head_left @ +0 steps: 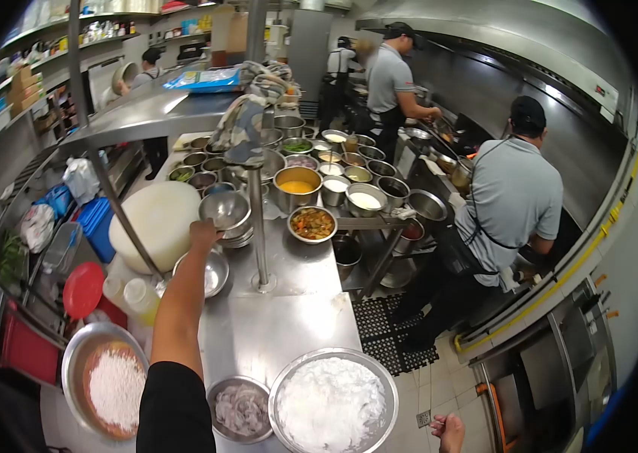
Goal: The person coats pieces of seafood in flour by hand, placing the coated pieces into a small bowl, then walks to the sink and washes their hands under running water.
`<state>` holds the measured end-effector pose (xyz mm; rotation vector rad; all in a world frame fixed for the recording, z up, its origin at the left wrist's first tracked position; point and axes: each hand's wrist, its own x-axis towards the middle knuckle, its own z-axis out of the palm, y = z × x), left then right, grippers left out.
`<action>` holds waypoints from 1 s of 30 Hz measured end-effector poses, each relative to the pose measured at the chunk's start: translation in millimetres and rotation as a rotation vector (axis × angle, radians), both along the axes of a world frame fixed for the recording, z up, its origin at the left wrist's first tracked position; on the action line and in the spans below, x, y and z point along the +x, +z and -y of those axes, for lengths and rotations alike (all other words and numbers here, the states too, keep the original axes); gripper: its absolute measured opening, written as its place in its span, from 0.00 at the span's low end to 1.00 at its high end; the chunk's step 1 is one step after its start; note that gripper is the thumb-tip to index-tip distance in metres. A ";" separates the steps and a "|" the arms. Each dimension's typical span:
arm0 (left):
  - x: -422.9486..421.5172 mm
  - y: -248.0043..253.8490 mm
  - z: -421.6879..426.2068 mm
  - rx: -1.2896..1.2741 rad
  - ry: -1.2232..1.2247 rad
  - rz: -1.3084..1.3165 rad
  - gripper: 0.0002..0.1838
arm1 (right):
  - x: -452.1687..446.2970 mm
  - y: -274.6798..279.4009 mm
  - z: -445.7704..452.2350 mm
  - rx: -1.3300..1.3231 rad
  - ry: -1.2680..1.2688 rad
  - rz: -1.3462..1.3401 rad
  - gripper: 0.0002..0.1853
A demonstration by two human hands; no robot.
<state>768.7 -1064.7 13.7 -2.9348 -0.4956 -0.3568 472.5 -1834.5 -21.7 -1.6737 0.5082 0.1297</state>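
My left hand reaches forward over the steel counter, its fingers closed on the rim of a metal bowl that sits on a stack. Just below that hand is another metal bowl, partly hidden by my forearm. My right hand hangs low at the right, off the counter edge, with loosely bent fingers apart and nothing in them. Between my arms stands a large bowl of white powder. Beside it is a smaller bowl of raw, greyish pieces. Left of my sleeve is a bowl with pale flour-like powder.
A steel post rises from the counter. Beyond are a bowl of cooked vegetables, a pot of orange liquid and several containers. A thick white round block lies left. A co-worker stands right; others work farther back.
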 end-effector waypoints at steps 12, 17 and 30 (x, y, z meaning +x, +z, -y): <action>-217.5 96.0 159.9 -1.541 0.320 0.895 0.15 | 119.0 88.9 -57.7 -0.021 0.401 0.597 0.13; -357.0 139.8 247.4 -1.588 0.254 0.999 0.09 | 115.8 148.0 -159.0 0.185 0.858 0.728 0.10; -763.6 -5.1 342.5 -1.149 0.712 1.327 0.04 | -56.4 114.3 -417.9 -0.920 1.501 0.739 0.22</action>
